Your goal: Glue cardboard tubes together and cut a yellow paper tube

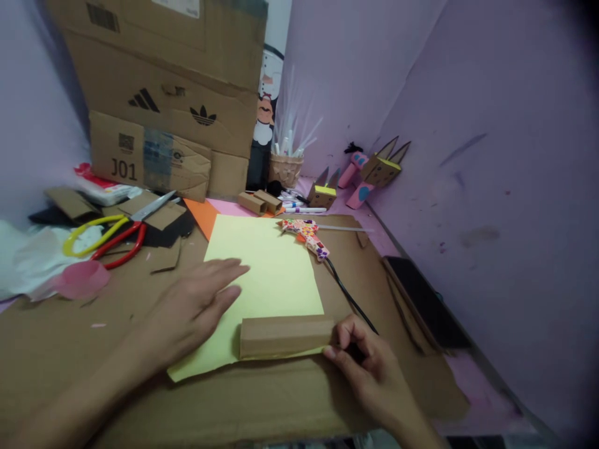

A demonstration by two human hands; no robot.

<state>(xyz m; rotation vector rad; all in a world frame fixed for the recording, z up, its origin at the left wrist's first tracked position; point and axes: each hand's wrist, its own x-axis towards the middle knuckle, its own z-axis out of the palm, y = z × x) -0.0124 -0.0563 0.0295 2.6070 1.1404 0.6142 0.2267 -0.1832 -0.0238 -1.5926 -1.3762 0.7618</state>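
Note:
A sheet of pale yellow paper (266,262) lies on the cardboard-covered table. Along its near edge rests a folded cardboard tube (285,337), long side facing me. My right hand (365,362) is at the tube's right end, its fingers curled and the thumb against the near edge of the paper, which is lifted slightly there. Over the left part of the sheet my left hand (196,305) is stretched out with fingers extended, holding nothing. A flower-patterned glue gun (306,236) lies at the sheet's far right corner.
Scissors (135,218) with red and yellow handles lie among cardboard scraps at left, near a pink tape roll (82,279). Two small cardboard tubes (259,202) stand behind the sheet. At right are a dark phone-like slab (425,302) and cardboard figures (374,171) by the wall.

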